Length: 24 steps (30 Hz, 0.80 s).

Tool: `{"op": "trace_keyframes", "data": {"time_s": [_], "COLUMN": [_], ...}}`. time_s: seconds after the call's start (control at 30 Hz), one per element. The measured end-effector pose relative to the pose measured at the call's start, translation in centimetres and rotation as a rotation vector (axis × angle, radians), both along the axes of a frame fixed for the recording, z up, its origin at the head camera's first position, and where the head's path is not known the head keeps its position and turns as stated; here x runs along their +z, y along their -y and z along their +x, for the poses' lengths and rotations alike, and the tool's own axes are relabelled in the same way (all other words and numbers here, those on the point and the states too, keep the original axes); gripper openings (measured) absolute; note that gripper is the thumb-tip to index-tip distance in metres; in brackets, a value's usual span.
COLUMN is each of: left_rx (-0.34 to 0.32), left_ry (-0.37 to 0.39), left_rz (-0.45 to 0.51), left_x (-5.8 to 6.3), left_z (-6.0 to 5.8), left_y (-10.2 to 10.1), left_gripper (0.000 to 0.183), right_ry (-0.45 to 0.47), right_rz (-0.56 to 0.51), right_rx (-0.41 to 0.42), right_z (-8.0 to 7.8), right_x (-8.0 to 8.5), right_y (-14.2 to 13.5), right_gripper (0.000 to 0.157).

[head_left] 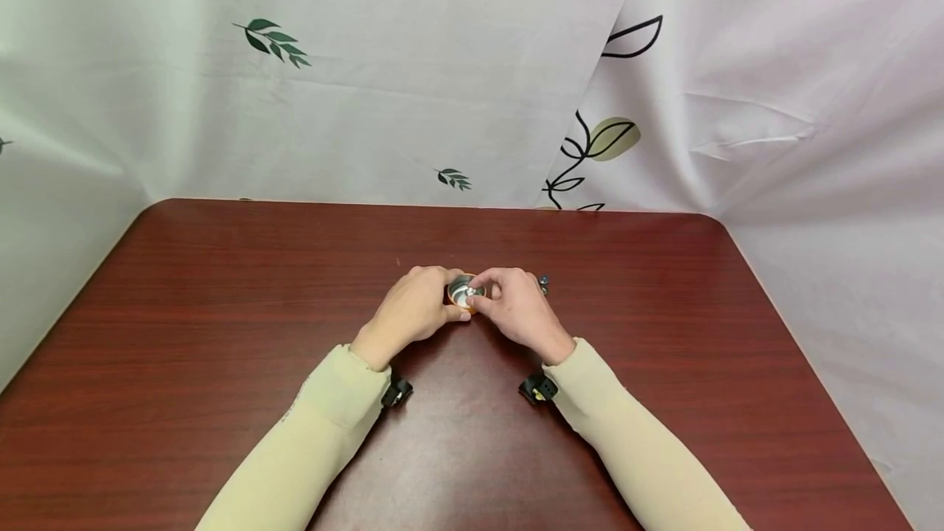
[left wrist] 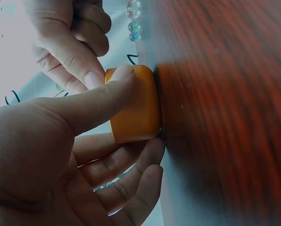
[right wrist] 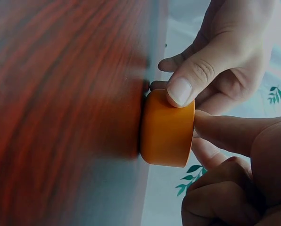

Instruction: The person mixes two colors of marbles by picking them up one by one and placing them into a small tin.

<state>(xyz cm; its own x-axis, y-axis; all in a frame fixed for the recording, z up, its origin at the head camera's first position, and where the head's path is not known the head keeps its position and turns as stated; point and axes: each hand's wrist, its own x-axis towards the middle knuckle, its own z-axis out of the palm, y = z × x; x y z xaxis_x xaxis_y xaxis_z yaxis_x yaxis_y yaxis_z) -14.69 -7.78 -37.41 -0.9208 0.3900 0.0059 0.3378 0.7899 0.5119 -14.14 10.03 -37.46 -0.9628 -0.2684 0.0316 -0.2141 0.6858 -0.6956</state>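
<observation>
A small orange cup (left wrist: 138, 110) with a silvery inside stands upright on the table. My left hand (head_left: 415, 301) grips it from the left, thumb on the near side and fingers round the far side. From the right, my right hand (head_left: 516, 306) reaches over the rim, with thumb and forefinger dipping into the cup's mouth and the other fingers curled. Between those fingertips shows a small shiny glass marble (head_left: 470, 292), partly hidden. In the right wrist view, the left thumb presses the orange wall (right wrist: 169, 132) while the right fingertips are hidden behind the rim.
Several glass marbles (left wrist: 134, 27) lie on the table just beyond the right hand, mostly covered by it in the head view. The reddish-brown wooden table (head_left: 221, 310) has rounded far corners. A white curtain (head_left: 413, 64) with leaf prints hangs behind and at both sides.
</observation>
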Motion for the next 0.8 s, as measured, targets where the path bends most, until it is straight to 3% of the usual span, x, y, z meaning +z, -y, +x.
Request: {"op": "trace_keyframes", "data": {"time_s": [0.8], "left_rx": [-0.004], "left_ry": [0.005], "left_rz": [-0.008], "left_x": [-0.03], "left_z": [-0.03], "left_y": [0.05], "left_gripper": [0.049], "right_ry": [-0.001], "right_rz": [0.004], "right_rx": [0.017], "right_z": [-0.05], "right_x": [-0.12], "right_y": [-0.02], "right_gripper": [0.017]}}
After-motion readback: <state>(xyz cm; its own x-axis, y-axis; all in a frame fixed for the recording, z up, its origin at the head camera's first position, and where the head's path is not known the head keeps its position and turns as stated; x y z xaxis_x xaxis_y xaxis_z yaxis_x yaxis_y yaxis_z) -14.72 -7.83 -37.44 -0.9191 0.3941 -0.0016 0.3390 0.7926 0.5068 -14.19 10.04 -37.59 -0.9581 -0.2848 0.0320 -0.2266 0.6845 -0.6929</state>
